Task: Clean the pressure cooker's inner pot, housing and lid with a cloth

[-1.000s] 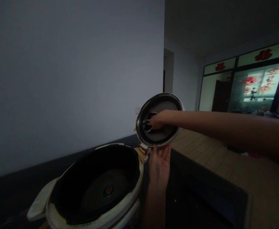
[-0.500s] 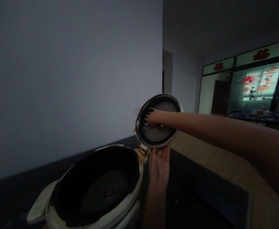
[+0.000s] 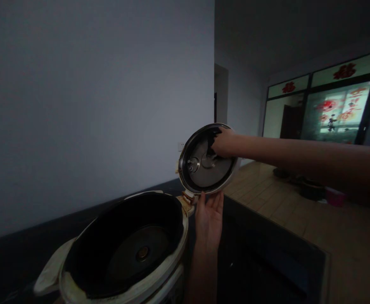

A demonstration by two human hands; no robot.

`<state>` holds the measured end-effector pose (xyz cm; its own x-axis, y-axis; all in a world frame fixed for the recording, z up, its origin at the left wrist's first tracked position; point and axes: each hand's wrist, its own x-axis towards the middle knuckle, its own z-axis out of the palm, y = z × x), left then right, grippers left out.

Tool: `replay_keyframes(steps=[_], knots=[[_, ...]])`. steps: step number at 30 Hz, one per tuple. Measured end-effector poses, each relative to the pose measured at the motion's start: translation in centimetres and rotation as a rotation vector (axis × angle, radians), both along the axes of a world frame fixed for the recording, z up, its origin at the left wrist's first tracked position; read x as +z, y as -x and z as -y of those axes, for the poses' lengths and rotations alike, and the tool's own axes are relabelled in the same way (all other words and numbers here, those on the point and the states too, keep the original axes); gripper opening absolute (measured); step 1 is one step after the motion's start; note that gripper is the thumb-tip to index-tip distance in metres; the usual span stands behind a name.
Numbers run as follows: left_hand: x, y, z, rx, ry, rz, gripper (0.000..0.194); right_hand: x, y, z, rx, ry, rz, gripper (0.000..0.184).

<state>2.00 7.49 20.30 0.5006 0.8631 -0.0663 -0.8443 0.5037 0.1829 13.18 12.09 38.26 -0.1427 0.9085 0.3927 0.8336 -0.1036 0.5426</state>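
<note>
The round lid [image 3: 200,175] of an electric pressure cooker stands tilted up on its hinge, its metal inner face toward me. My left hand [image 3: 209,215] props the lid from below, thumb at the rim and fingers behind it. Inside the lid, at its upper right, my right hand [image 3: 224,142] is closed on a dark cloth-like piece [image 3: 213,138] pressed against the inner face; my fingers partly hide it. Left of the hands is the cooker body [image 3: 169,266], open at the top, with a dark cavity and a round brownish disc [image 3: 143,253] at its bottom.
The cooker sits on a dark tabletop [image 3: 254,236] against a pale wall [image 3: 93,105] with a socket [image 3: 180,146]. Beyond the table edge lies a wooden floor [image 3: 267,194] with a pink container [image 3: 335,196]. Glass panels with red decorations stand farther back.
My right hand has moved from the left part of the lid's inner face to its upper right, uncovering the metal fittings. My left hand and the lid stay nearly as they were.
</note>
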Motion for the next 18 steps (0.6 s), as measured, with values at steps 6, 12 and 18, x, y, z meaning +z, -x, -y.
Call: replay_keyframes(steps=[6,12,18], knots=[[-0.1,0.1,0.2,-0.007,-0.001,0.022,0.021,0.3,2.8,4.9,-0.147,0.209,0.188,0.009],[-0.2,0.1,0.4,0.007,-0.029,0.021,0.022,-1.6,5.4,8.5,-0.097,0.306,0.24,0.019],[-0.2,-0.1,0.4,0.014,-0.03,0.0,0.022,-4.8,7.2,8.6,-0.006,0.358,0.05,0.024]])
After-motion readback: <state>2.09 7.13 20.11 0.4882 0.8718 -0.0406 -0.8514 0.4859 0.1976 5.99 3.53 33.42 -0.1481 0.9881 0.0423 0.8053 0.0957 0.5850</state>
